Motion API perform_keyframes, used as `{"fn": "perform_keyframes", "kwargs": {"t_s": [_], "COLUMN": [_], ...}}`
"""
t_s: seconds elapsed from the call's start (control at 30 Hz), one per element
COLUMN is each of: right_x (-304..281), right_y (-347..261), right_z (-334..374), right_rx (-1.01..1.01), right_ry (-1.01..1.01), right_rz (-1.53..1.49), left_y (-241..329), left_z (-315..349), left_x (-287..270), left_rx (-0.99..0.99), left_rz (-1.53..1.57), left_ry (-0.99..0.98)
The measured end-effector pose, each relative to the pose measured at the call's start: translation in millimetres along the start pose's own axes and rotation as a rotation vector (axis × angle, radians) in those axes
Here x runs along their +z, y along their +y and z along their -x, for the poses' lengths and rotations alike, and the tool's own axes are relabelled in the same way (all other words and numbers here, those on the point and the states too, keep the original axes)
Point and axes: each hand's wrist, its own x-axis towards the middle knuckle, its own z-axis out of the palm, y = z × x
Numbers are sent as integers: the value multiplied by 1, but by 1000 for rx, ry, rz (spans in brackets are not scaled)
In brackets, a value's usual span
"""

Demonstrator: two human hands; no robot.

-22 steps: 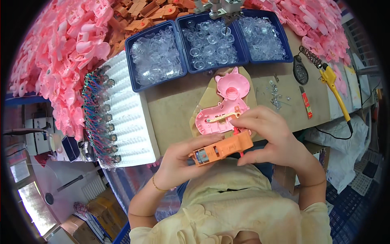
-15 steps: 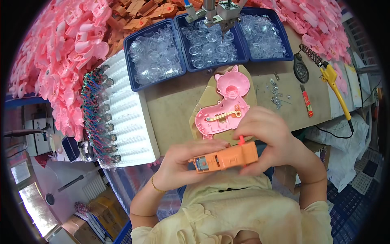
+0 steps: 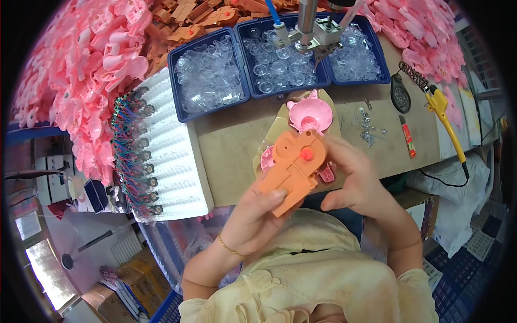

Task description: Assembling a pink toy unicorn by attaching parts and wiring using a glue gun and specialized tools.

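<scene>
In front of me my left hand [image 3: 256,210] grips the lower end of an orange plastic gearbox housing [image 3: 288,172], thumb on its face. The housing is tilted, its broad side up, with a round red knob [image 3: 306,155] near its upper end. My right hand [image 3: 353,175] is at the housing's right edge, thumb spread away from it; whether the partly hidden fingertips touch it, I cannot tell. Beneath lies a pink toy half-shell [image 3: 311,112] with an eared, bowl-like head, on a tan holder [image 3: 277,129]. The housing covers most of the shell's body.
Blue bins [image 3: 251,89] of clear plastic parts stand behind, under a metal machine head [image 3: 318,37]. A white foam tray [image 3: 177,161] with wired parts lies left. Pink shells [image 3: 91,70] are heaped both sides. Right are screws [image 3: 366,126], a red cutter [image 3: 407,137] and a yellow power screwdriver [image 3: 444,118].
The orange housing has been turned from its narrow side to its broad side and raised over the pink shell. My right hand has loosened from around its end.
</scene>
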Motion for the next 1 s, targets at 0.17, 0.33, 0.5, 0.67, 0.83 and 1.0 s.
{"fn": "perform_keyframes", "kwargs": {"t_s": [0.17,0.33,0.5,0.67,0.83,1.0], "right_x": [5,7,-14,0,6,-3], "right_y": [0,2,4,17,48,51], "right_z": [5,0,3,5,4,4], "right_rx": [-90,-20,214,-1,-63,-14], "right_ry": [136,95,-23,202,359,313], "right_rz": [-9,-198,-312,335,688,794], "left_y": [-13,-12,-15,-41,-53,29], "left_z": [3,5,7,-44,-45,-5], "left_x": [7,11,-5,-24,-26,-40], "left_rx": [-91,11,258,1162,1147,599], "left_rz": [159,114,-485,-1602,-1657,-1576], "left_ry": [-108,-77,158,346,373,321]}}
